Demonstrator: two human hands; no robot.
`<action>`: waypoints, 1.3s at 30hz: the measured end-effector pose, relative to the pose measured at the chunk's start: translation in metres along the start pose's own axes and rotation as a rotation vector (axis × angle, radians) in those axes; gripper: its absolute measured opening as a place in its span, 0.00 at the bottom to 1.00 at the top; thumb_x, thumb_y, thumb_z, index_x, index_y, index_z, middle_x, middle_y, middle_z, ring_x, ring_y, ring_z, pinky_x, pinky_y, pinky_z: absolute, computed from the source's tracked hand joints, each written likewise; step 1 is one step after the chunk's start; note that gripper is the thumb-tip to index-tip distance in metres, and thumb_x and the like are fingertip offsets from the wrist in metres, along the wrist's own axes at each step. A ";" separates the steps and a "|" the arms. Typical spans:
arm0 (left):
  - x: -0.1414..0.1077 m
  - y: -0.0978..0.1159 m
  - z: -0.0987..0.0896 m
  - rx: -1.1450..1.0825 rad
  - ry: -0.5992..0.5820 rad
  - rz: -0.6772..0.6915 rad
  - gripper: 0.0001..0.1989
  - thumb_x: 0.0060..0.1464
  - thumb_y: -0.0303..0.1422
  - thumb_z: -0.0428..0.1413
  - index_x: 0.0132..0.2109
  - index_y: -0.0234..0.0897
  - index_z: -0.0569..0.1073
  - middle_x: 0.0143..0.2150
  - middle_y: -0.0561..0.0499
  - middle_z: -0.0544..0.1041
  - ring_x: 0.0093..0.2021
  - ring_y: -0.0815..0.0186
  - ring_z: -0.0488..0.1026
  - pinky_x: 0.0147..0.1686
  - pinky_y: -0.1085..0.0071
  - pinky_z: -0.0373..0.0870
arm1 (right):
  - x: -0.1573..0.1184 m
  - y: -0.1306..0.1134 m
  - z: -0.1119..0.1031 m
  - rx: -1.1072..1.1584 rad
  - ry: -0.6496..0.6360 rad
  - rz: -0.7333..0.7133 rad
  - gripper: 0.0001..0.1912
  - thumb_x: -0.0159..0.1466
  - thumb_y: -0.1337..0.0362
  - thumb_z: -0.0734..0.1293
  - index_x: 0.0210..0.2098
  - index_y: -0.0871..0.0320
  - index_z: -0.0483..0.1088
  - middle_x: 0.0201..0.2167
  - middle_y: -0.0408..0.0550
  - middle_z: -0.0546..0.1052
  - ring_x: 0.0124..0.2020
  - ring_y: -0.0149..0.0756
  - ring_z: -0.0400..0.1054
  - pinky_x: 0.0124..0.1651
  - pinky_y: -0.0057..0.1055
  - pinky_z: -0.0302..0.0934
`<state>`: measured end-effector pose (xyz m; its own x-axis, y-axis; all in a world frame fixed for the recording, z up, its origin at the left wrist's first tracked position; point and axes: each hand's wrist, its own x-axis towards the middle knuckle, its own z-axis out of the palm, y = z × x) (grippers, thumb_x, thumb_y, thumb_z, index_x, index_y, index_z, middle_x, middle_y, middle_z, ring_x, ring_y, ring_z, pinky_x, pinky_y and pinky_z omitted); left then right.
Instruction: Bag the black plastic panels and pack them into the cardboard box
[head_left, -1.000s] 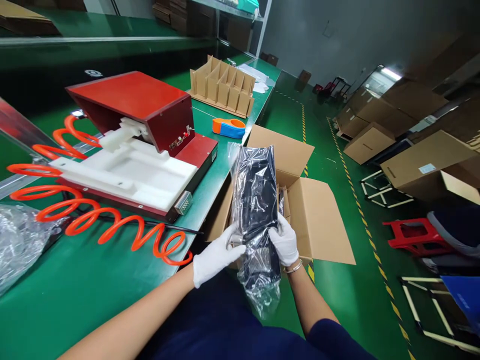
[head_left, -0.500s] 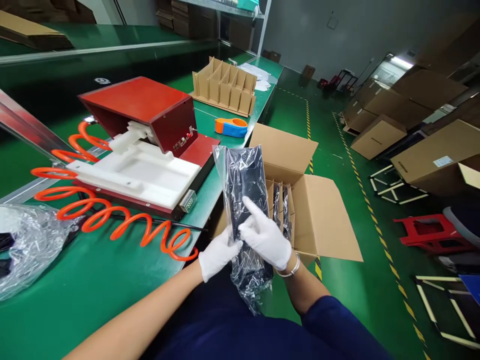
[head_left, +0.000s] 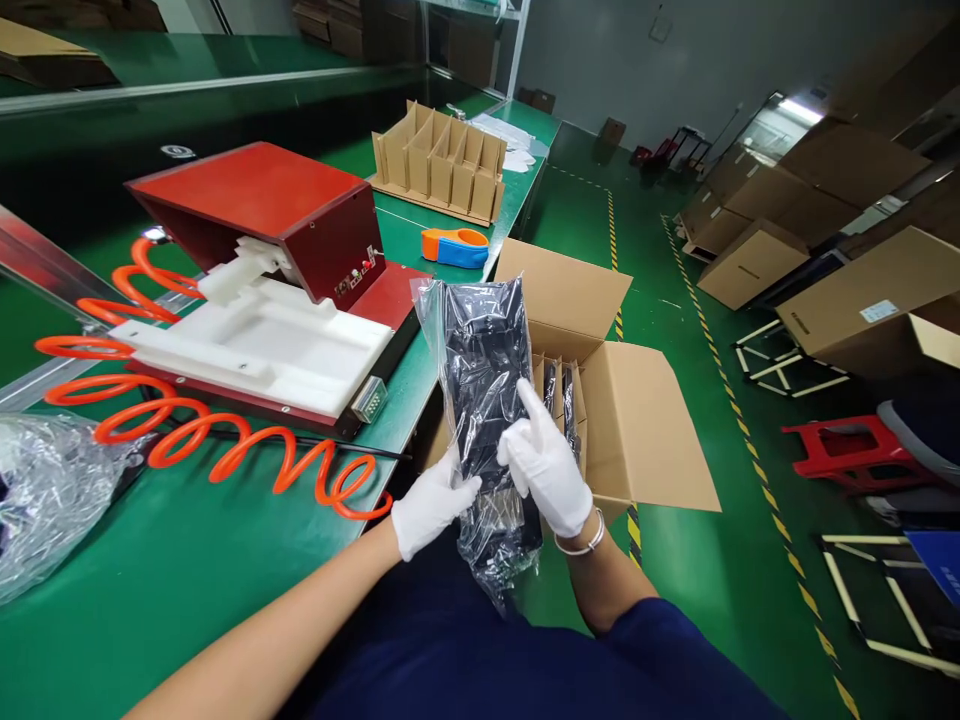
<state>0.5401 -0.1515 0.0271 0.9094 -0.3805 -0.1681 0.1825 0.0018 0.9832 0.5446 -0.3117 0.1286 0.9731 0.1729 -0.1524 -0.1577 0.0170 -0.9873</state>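
Observation:
A long black part in a clear plastic bag (head_left: 484,390) is held tilted in front of my body, its kind not plain. My left hand (head_left: 435,505), in a white glove, grips its lower left side, thumb over the front. At the right edge of the bag is my right hand (head_left: 547,465), also gloved, index finger stretched out and the other fingers half bent, grasping nothing. Behind the bagged part stands an open cardboard box (head_left: 645,430). Between the box's cardboard dividers (head_left: 559,390) are dark wrapped pieces, partly hidden.
On the green workbench (head_left: 187,560) sits a red fixture (head_left: 255,190) with a white cradle and a coiled orange hose (head_left: 255,455). A tape dispenser (head_left: 455,247) and a cardboard divider grid (head_left: 442,165) lie farther back. A plastic bag (head_left: 60,500) rests at left.
My right hand has slid toward the right edge of the bagged part, its index finger moving off the middle. The part has turned slightly to face me more; my left hand keeps its grip.

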 end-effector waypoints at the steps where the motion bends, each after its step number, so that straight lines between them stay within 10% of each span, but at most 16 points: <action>1: 0.000 0.001 0.000 -0.016 -0.004 -0.007 0.41 0.55 0.48 0.58 0.71 0.37 0.60 0.66 0.40 0.73 0.66 0.48 0.70 0.69 0.50 0.61 | -0.004 0.004 0.000 -0.020 -0.049 0.026 0.47 0.66 0.54 0.67 0.77 0.59 0.45 0.25 0.38 0.69 0.18 0.23 0.52 0.19 0.24 0.47; 5: -0.001 0.002 0.000 -0.157 -0.022 -0.035 0.50 0.50 0.49 0.64 0.73 0.37 0.55 0.67 0.38 0.72 0.64 0.47 0.71 0.66 0.51 0.65 | -0.012 0.023 0.007 -0.114 -0.267 0.133 0.46 0.63 0.58 0.68 0.76 0.63 0.50 0.24 0.38 0.68 0.22 0.26 0.56 0.24 0.25 0.54; 12: 0.001 -0.004 -0.001 -0.202 -0.012 -0.033 0.44 0.52 0.52 0.63 0.69 0.35 0.60 0.57 0.38 0.78 0.56 0.48 0.77 0.56 0.52 0.75 | -0.015 0.023 0.003 -0.049 -0.066 0.193 0.50 0.66 0.56 0.64 0.78 0.59 0.34 0.27 0.38 0.70 0.20 0.25 0.55 0.20 0.24 0.50; 15: 0.002 -0.006 -0.002 -0.210 0.005 -0.038 0.43 0.52 0.52 0.64 0.67 0.34 0.62 0.57 0.38 0.78 0.53 0.48 0.78 0.55 0.51 0.76 | -0.024 0.024 -0.007 -0.119 -0.046 0.187 0.48 0.65 0.55 0.66 0.77 0.63 0.42 0.26 0.38 0.70 0.20 0.24 0.54 0.21 0.24 0.51; 19: 0.003 -0.002 -0.004 -0.229 0.029 0.005 0.43 0.51 0.51 0.65 0.67 0.35 0.63 0.61 0.37 0.76 0.59 0.47 0.75 0.60 0.51 0.73 | -0.033 0.036 -0.014 -0.269 -0.299 0.287 0.37 0.67 0.59 0.64 0.73 0.62 0.57 0.22 0.37 0.71 0.19 0.23 0.55 0.22 0.22 0.52; 23: 0.002 0.001 -0.005 -0.203 0.033 0.035 0.45 0.52 0.50 0.65 0.71 0.36 0.59 0.65 0.38 0.73 0.64 0.47 0.72 0.65 0.51 0.69 | -0.032 0.045 -0.010 -0.396 -0.424 0.351 0.38 0.68 0.63 0.64 0.75 0.55 0.52 0.25 0.36 0.73 0.18 0.21 0.57 0.21 0.21 0.53; 28: 0.002 0.000 -0.005 -0.197 0.047 0.050 0.46 0.54 0.52 0.63 0.71 0.34 0.57 0.69 0.35 0.69 0.67 0.45 0.69 0.66 0.50 0.67 | -0.032 0.039 -0.018 -0.307 -0.231 0.442 0.45 0.69 0.56 0.63 0.78 0.59 0.38 0.26 0.37 0.72 0.15 0.22 0.55 0.17 0.23 0.52; 35: 0.002 0.005 -0.005 -0.179 0.077 0.033 0.45 0.53 0.49 0.64 0.71 0.35 0.59 0.67 0.37 0.72 0.67 0.45 0.68 0.67 0.48 0.65 | -0.039 0.029 -0.061 -0.366 0.065 0.222 0.29 0.69 0.51 0.61 0.61 0.64 0.72 0.22 0.41 0.71 0.18 0.25 0.53 0.21 0.26 0.55; 39: 0.002 0.003 -0.004 -0.148 0.059 0.033 0.47 0.53 0.53 0.63 0.71 0.34 0.58 0.68 0.37 0.71 0.66 0.46 0.69 0.67 0.51 0.66 | -0.019 0.047 -0.068 -0.508 0.173 0.057 0.33 0.64 0.53 0.67 0.65 0.63 0.69 0.43 0.51 0.78 0.32 0.31 0.68 0.43 0.33 0.71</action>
<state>0.5441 -0.1482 0.0296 0.9356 -0.3226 -0.1437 0.2009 0.1517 0.9678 0.5302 -0.3810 0.0818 0.9855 -0.0059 -0.1693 -0.1518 -0.4738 -0.8674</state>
